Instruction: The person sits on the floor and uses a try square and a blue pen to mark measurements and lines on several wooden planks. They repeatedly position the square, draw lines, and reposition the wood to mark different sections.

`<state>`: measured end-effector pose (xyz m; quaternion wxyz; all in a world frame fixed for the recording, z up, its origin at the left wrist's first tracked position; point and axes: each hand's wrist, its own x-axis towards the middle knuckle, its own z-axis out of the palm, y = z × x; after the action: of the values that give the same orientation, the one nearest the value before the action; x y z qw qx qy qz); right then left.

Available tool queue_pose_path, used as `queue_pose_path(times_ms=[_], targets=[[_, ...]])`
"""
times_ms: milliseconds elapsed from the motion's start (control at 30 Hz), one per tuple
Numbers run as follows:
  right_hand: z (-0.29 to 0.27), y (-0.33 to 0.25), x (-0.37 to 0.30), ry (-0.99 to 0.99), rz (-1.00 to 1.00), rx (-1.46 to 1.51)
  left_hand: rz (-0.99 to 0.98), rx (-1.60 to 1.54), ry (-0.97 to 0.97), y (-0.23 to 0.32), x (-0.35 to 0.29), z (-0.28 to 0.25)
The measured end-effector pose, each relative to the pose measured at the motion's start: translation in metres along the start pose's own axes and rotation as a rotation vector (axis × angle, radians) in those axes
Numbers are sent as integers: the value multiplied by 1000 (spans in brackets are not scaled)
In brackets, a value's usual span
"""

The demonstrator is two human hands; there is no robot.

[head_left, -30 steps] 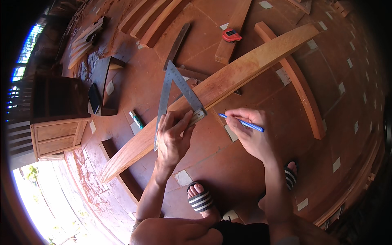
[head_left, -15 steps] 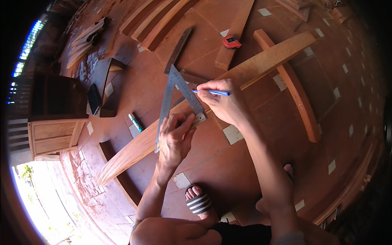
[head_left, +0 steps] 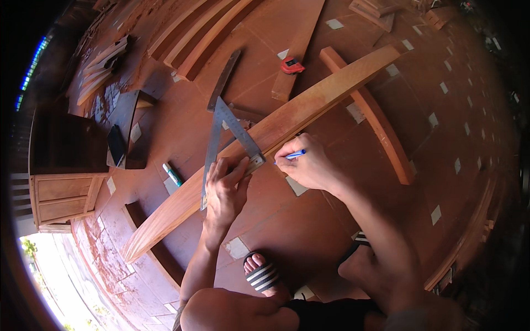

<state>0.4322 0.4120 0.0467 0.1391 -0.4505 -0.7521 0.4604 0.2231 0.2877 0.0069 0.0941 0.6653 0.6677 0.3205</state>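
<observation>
- Reddish tiled floor point(head_left: 342, 231) with small pale inset tiles carries all items; timber offcuts lie toward its far edge.
- Long wooden plank point(head_left: 309, 110) runs diagonally, its long axis from the near-left of the floor up toward the far-right; pale orange-brown, smooth, slightly curved.
- Metal square point(head_left: 226, 132), grey and triangular in outline, lies across the plank, its apex pointing to the far edge.
- Left hand point(head_left: 223, 193) presses flat on the square's near corner, fingers spread, not gripping.
- Right hand point(head_left: 312, 165) is closed around a blue pen point(head_left: 291, 156), tip pointing left toward the square's edge on the plank.
- Red tape measure point(head_left: 291, 65) rests well apart on a farther board.
- Green marker point(head_left: 172, 174) lies on the floor left of the plank.
</observation>
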Motion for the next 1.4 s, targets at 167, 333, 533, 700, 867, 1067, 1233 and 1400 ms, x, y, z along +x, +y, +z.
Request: queue_pose_path(times_ms=[167,333,533,700,867,1067,1233,1400], targets=[[-115,-26,-9,33,-72,-473,-23,-46,-55,-1,2,-10],[-235,-41,-30,-50,50,-695,-37,-90,-138,3,20,-41],[-235,-9,23,206,-244,-279,11,-43,-181,34,79,-64],[-211,39,57,120,-329,-78,-47,-51,-206,48,100,-30],[-209,63,68,83,-273,27,-68,-48,-111,67,111,35],[-224,103,72,154,-192,228,-81,-4,-37,90,125,99],[-248,134,64,205,-174,316,-77,-10,-36,105,137,126],[-257,147,59,233,-147,368,-107,9,-68,117,150,135]])
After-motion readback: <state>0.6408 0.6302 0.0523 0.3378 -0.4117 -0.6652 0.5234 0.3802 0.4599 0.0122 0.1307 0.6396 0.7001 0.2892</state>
